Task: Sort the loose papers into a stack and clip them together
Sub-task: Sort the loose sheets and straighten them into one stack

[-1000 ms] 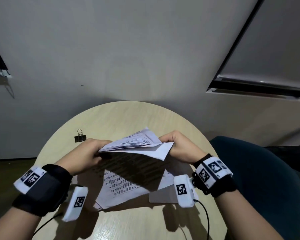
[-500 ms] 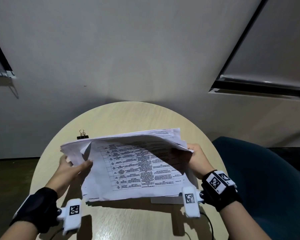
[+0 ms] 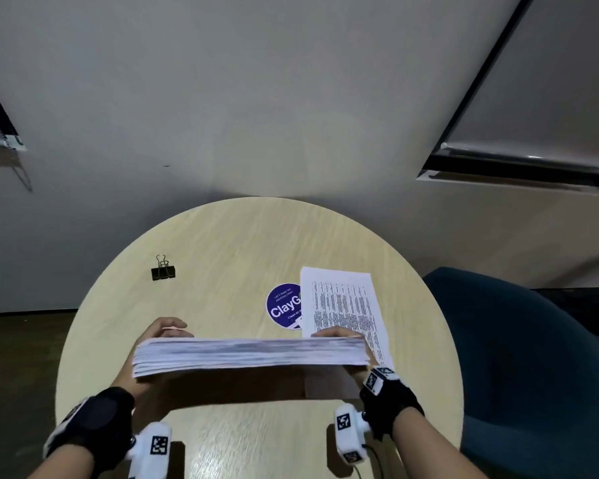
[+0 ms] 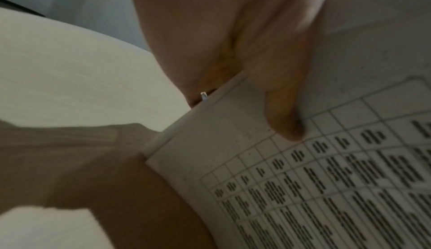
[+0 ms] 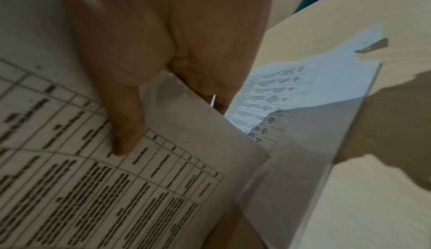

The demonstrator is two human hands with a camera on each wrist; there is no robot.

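A thick stack of printed papers (image 3: 249, 356) stands on its long edge above the round wooden table (image 3: 222, 257), its top edge facing me. My left hand (image 3: 153, 344) grips its left end, thumb (image 4: 279, 109) pressed on the printed face (image 4: 326, 188). My right hand (image 3: 353, 344) grips the right end, thumb (image 5: 126, 124) on the page (image 5: 116, 188). One loose printed sheet (image 3: 343, 305) lies flat on the table behind the right hand, also in the right wrist view (image 5: 291, 91). A black binder clip (image 3: 163, 271) sits at the far left.
A round blue "ClayG" sticker (image 3: 284, 307) lies on the table, partly under the loose sheet. A dark blue chair (image 3: 516, 357) stands at the right. The wall is close behind the table's far edge.
The fanned, tilted sheets have been gathered and turned upright into one squared stack between both hands. A loose sheet and the blue sticker on the table have come into sight.
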